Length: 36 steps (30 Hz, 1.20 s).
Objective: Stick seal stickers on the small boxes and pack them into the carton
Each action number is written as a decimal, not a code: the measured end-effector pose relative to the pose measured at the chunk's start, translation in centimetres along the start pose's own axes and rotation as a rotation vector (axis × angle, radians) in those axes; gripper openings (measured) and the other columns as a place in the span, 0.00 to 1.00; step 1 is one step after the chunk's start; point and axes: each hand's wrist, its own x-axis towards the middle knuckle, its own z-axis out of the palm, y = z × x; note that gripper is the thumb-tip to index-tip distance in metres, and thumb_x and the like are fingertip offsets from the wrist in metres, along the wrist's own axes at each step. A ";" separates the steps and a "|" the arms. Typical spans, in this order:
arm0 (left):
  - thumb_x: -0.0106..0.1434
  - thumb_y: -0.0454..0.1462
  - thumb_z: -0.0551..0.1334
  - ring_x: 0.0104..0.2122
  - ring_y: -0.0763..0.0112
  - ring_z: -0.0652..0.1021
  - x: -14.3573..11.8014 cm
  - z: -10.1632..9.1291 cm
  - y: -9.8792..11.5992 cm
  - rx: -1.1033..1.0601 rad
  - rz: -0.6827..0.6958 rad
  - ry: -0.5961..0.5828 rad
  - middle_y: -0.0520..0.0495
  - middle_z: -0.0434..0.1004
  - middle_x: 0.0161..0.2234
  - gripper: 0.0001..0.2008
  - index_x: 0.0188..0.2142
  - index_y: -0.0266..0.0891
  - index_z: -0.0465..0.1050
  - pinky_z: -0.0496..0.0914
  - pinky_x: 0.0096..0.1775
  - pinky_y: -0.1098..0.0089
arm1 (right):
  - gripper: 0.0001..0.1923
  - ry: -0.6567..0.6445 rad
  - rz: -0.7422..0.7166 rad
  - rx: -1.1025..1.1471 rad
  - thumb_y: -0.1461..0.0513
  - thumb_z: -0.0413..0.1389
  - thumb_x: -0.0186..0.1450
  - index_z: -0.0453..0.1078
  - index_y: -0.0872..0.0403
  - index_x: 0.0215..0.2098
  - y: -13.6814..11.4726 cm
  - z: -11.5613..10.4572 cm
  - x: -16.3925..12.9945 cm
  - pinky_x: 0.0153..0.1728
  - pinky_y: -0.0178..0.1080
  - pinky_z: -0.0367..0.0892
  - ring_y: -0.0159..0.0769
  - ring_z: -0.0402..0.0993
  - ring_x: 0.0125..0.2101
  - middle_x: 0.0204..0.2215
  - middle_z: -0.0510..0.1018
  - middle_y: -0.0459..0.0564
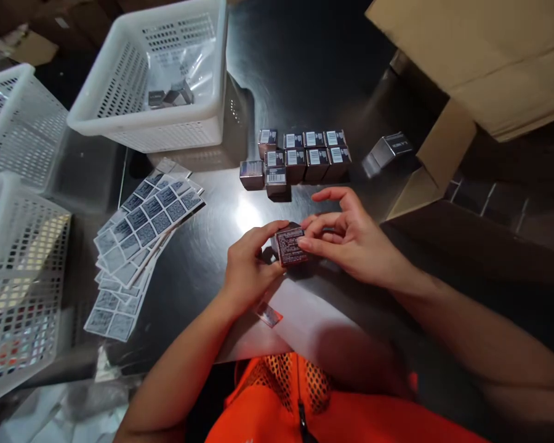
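Note:
Near the front of the metal table, my left hand holds a small dark carton, fingers and thumb closed round its left side. Fine pale print covers the carton face turned toward me. My right hand pinches the carton's right edge, thumb on the printed face and index finger raised. Beyond my hands stand several similar small boxes in rows, with barcodes on top. A fanned stack of printed label sheets lies to the left. Below my left wrist is a small shiny strip.
A white perforated basket holding a few boxes and clear plastic stands at the back left. More white baskets line the left edge. On the right are a single box and an opened cardboard carton.

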 end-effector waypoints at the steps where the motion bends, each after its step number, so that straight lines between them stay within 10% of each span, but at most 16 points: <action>1: 0.54 0.35 0.76 0.33 0.71 0.81 0.0 0.0 0.0 0.004 -0.005 -0.003 0.49 0.85 0.44 0.25 0.52 0.46 0.79 0.75 0.34 0.71 | 0.34 0.000 -0.001 -0.004 0.63 0.71 0.55 0.56 0.47 0.51 0.0 0.0 0.0 0.44 0.41 0.78 0.37 0.79 0.39 0.28 0.77 0.38; 17: 0.55 0.36 0.75 0.28 0.75 0.76 -0.1 0.1 0.0 0.045 -0.015 0.003 0.50 0.85 0.42 0.24 0.52 0.47 0.79 0.71 0.30 0.74 | 0.34 0.055 -0.022 -0.106 0.56 0.71 0.56 0.56 0.46 0.51 0.2 0.5 -0.1 0.43 0.46 0.79 0.42 0.80 0.44 0.27 0.75 0.40; 25: 0.52 0.38 0.77 0.34 0.71 0.78 0.5 -0.1 0.0 0.050 -0.162 0.167 0.49 0.83 0.44 0.25 0.50 0.45 0.79 0.70 0.28 0.75 | 0.36 0.369 -0.299 -0.478 0.54 0.74 0.55 0.61 0.48 0.54 1.2 0.5 -0.5 0.42 0.46 0.78 0.41 0.77 0.39 0.35 0.73 0.45; 30: 0.49 0.37 0.77 0.33 0.72 0.77 1.6 -0.8 -0.7 0.044 -0.304 0.469 0.50 0.80 0.43 0.30 0.51 0.43 0.75 0.67 0.26 0.76 | 0.24 -0.046 -0.763 -0.927 0.52 0.67 0.65 0.67 0.53 0.53 1.5 2.7 -2.7 0.41 0.45 0.73 0.43 0.74 0.39 0.39 0.77 0.52; 36: 0.49 0.37 0.76 0.25 0.77 0.73 2.0 -0.6 -1.6 0.003 -0.379 0.500 0.52 0.79 0.42 0.30 0.52 0.45 0.73 0.68 0.27 0.74 | 0.07 -0.119 -0.770 -1.207 0.65 0.53 0.75 0.73 0.56 0.46 3.3 4.2 -2.6 0.36 0.40 0.67 0.39 0.75 0.34 0.32 0.80 0.51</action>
